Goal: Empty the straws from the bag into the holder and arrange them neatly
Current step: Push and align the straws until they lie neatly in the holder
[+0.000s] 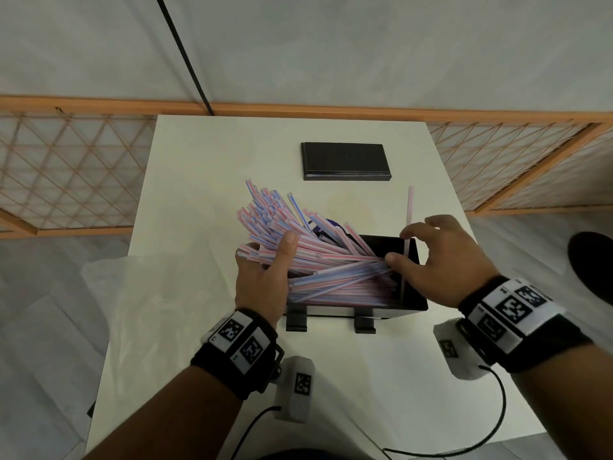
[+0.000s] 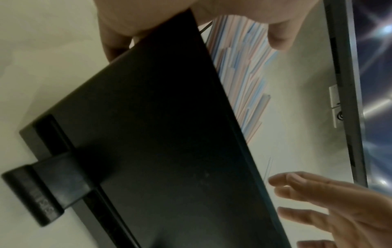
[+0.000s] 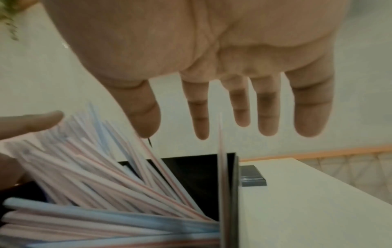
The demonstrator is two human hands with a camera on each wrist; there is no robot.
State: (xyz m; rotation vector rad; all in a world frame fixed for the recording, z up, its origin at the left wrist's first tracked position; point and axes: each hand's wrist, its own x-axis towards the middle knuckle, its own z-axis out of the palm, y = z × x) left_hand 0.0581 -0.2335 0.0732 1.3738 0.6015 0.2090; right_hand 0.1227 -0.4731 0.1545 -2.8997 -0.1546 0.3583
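A black open-top holder (image 1: 414,303) stands mid-table, full of pink- and blue-striped straws (image 1: 315,257) that fan out up and to the left over its left end. My left hand (image 1: 262,277) grips the fanned bundle, thumb laid across the top and fingers curled beneath. My right hand (image 1: 431,260) hovers over the holder's right end with its fingers spread, the thumb tip touching the straws' lower ends. One straw (image 1: 408,210) stands upright against the right wall. In the right wrist view the palm (image 3: 212,67) is empty above the straws (image 3: 95,176).
A crumpled clear plastic bag (image 1: 149,293) lies on the table's left side. A flat black rectangular lid (image 1: 345,161) sits at the back. A wooden lattice screen (image 1: 66,177) runs behind the table. A dark round object (image 1: 593,260) is off the right edge.
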